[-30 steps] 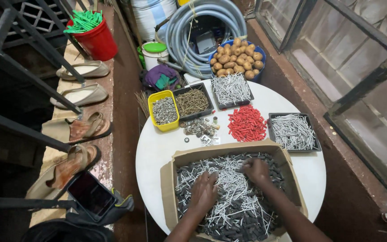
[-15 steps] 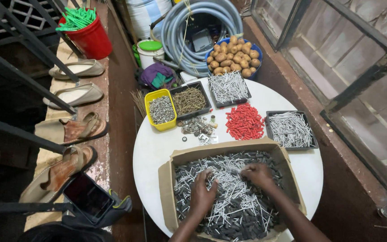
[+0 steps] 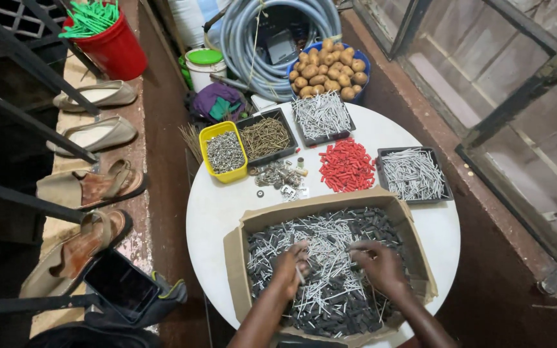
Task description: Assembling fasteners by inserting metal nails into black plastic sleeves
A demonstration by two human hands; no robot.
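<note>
A cardboard box [image 3: 234,252] on a round white table [image 3: 213,207] holds a mixed heap of silver nails and dark plugs [image 3: 336,290]. Both my hands are down in that heap. My left hand [image 3: 289,270] has its fingers pinched around a nail or two near the middle of the box. My right hand [image 3: 380,264] rests on the heap to the right, fingers curled into the nails. Whether the right hand holds anything is hidden.
Behind the box lie a red plug pile [image 3: 346,165], a black tray of nails [image 3: 413,174], another nail tray [image 3: 321,116], a tray of brown screws [image 3: 265,137], a yellow tub [image 3: 224,153] and loose washers [image 3: 280,176]. Potatoes [image 3: 327,68], a hose, a red bucket [image 3: 112,45] and sandals [image 3: 93,186] surround the table.
Both hands stay in the box, shifting slightly among the nails; my view has moved a little closer and leftward over the table.
</note>
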